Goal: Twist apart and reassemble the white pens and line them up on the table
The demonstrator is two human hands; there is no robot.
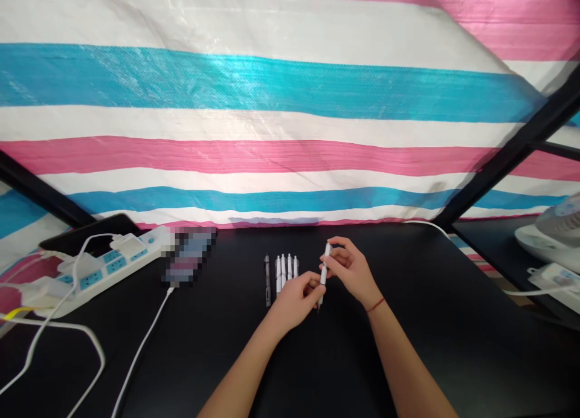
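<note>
A white pen (pixel 323 275) is held between both hands just above the black table, its dark tip pointing down toward me. My left hand (pixel 296 296) pinches the lower part of the barrel. Higher up, near the pen's top end, the fingers of my right hand (pixel 351 267) are closed on it. Left of the held pen lie several white pens (pixel 283 267) side by side, their lower ends partly hidden behind my left hand. A dark grey pen (pixel 267 280) lies at the left end of that row, slightly apart from the white ones.
A white power strip (pixel 106 272) with plugs and cables lies at the left, a black object (pixel 90 229) behind it. A blurred-out phone (pixel 190 255) has a white cable (pixel 145 345) attached. Striped sheeting (pixel 272 86) hangs behind the black table (pixel 435 321). A fan (pixel 550 231) stands far right.
</note>
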